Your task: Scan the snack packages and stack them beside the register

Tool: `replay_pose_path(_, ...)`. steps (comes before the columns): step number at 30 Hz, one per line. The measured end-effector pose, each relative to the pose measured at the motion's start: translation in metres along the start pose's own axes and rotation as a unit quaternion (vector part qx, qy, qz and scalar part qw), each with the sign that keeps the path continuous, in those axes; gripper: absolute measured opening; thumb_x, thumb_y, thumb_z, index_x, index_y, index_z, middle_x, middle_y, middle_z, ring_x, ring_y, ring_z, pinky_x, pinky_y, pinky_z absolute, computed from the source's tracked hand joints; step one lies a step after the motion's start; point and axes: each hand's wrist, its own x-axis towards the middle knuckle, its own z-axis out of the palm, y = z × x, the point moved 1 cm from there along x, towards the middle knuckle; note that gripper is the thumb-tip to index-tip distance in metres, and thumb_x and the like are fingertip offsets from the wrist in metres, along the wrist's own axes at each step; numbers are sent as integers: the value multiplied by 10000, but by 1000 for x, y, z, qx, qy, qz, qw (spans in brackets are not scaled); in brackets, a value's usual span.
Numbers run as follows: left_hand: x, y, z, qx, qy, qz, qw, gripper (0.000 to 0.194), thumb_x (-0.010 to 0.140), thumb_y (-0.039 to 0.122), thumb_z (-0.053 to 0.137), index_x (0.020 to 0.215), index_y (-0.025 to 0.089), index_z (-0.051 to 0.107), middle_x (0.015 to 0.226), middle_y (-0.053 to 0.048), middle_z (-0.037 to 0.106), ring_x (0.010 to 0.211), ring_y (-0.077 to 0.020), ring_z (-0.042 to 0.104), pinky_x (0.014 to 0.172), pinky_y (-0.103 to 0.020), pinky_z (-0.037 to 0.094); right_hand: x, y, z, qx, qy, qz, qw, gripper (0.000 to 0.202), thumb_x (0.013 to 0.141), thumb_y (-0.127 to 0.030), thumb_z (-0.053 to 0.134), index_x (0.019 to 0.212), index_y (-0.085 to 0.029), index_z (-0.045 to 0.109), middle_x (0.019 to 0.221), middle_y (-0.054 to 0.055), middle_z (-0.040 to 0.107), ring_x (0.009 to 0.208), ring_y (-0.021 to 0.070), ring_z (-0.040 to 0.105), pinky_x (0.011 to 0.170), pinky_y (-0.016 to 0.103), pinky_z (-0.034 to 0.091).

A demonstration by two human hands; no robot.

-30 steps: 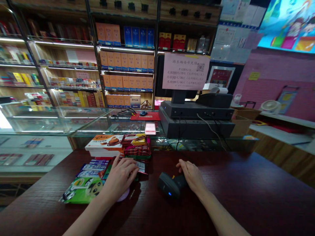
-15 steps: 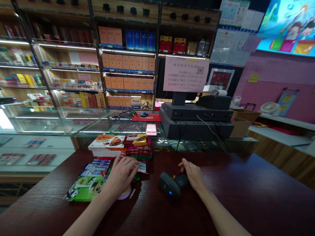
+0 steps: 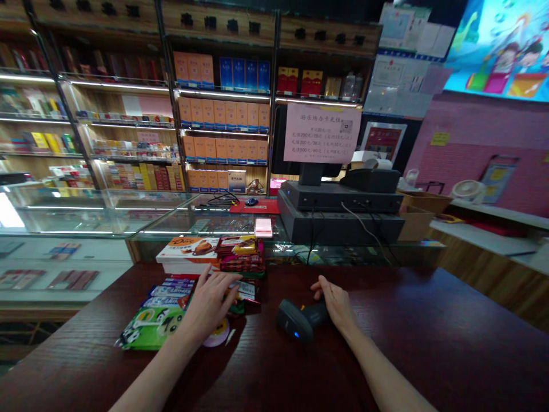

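Note:
My left hand [image 3: 211, 303] lies palm down, fingers somewhat spread, over a pile of packaged snacks. Around it are a green panda packet [image 3: 152, 328], blue and purple packets [image 3: 166, 293], a white and orange box [image 3: 189, 254], red packets [image 3: 242, 263] and a round yellow and purple item [image 3: 218, 333]. My right hand [image 3: 337, 303] rests on its edge on the dark red table, fingers loosely curled beside the handle of a black barcode scanner [image 3: 295, 321]. The scanner lies on the table with a blue light lit; its handle end is partly hidden by that hand.
Behind the table [image 3: 403, 297] stands a glass counter [image 3: 171, 224] with a black cash register and monitor [image 3: 338, 212] carrying a pink paper sign [image 3: 319, 134]. A mouse [image 3: 251, 201] lies on a red mat. Shelves of boxes line the back; a cardboard box [image 3: 416, 220] is at right.
The view has shifted very slightly. My left hand's fingers have shifted a little over the snacks. My right hand and the scanner stay in place.

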Motion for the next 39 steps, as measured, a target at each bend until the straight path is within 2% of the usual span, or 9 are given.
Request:
replay_pose_path(7, 1, -5, -2, -11, -12, -16, 1000, 206, 986, 302, 463, 1088, 271, 639, 1076, 12, 734, 1068, -178, 663, 1221, -532, 193, 1, 3, 1, 9, 2, 5, 1000, 674, 955, -689, 256, 809, -239, 735, 717, 38, 722, 767, 232, 679, 759, 318, 464)
replay_pose_path(17, 5, -12, -11, 4, 14, -24, 1000, 206, 985, 325, 460, 1006, 278, 660, 1030, 22, 742, 1012, -174, 680, 1233, -523, 130, 0, 0, 0, 3, -2, 3, 1000, 666, 952, -687, 260, 810, -243, 735, 724, 47, 721, 785, 242, 673, 772, 328, 457)
replay_pose_path(24, 6, -18, -16, 14, 16, -40, 999, 204, 984, 325, 454, 974, 271, 650, 1015, 16, 744, 997, -181, 680, 1208, -516, 184, 0, 0, 1, 1, 0, 0, 1000, 645, 957, -670, 270, 808, -246, 733, 722, 39, 720, 783, 238, 675, 781, 329, 452)
replay_pose_path(39, 2, -27, -11, 1, 21, -46, 999, 237, 987, 366, 437, 998, 271, 654, 1015, -1, 747, 1004, -192, 680, 1215, -535, 175, 1, 1, 1, -1, 3, -2, 1000, 625, 969, -644, 280, 799, -248, 733, 699, 21, 711, 763, 220, 677, 769, 311, 452)
